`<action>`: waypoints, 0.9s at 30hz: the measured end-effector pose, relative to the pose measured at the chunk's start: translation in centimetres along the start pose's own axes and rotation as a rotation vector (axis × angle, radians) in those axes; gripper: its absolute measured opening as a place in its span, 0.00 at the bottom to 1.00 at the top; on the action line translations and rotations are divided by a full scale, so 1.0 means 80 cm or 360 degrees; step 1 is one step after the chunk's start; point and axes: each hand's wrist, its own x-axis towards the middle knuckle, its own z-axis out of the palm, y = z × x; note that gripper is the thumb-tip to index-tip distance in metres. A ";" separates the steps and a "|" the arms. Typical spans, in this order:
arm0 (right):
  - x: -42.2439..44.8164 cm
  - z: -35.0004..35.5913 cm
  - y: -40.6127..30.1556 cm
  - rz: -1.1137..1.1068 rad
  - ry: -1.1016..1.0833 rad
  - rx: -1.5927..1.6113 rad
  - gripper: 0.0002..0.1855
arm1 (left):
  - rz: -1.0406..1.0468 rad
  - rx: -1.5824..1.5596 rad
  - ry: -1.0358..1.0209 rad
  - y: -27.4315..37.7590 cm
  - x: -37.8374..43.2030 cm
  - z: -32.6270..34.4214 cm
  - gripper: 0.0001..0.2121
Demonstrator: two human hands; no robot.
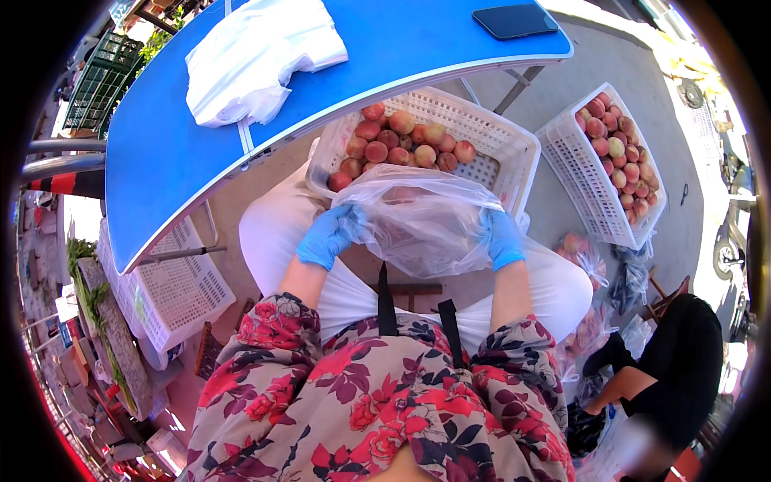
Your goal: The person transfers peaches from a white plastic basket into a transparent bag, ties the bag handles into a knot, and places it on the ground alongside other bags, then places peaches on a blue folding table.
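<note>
Both my hands wear blue gloves and grip a clear plastic bag by opposite sides, spreading it above my lap. My left hand pinches the bag's left edge, and my right hand has the right edge. No fruit shows plainly inside the bag. Just beyond it stands a white perforated plastic crate. Red and yellow peaches lie at the crate's left and middle, while part of its floor shows at the right. The bag covers the crate's near edge.
A blue folding table carries a stack of white plastic bags and a phone. To the right stands another white crate full of peaches. Bagged fruit sits by a crouching person. An upturned white crate is at left.
</note>
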 end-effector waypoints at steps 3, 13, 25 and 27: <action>-0.021 0.016 -0.010 -0.0060 -0.0179 -0.1310 0.15 | 0.0175 0.0362 0.0102 0.023 -0.020 0.009 0.11; 0.016 0.062 -0.061 -0.0169 -0.1040 -0.0133 0.20 | 0.0587 0.1068 0.0132 0.107 -0.014 0.026 0.10; 0.188 0.022 0.085 -0.0345 -0.0884 -0.2544 0.48 | 0.0357 0.0308 0.0532 0.110 0.095 0.041 0.09; 0.203 0.028 0.100 -0.0241 -0.1159 -0.2591 0.50 | 0.0332 0.0315 0.0439 0.103 0.097 0.053 0.09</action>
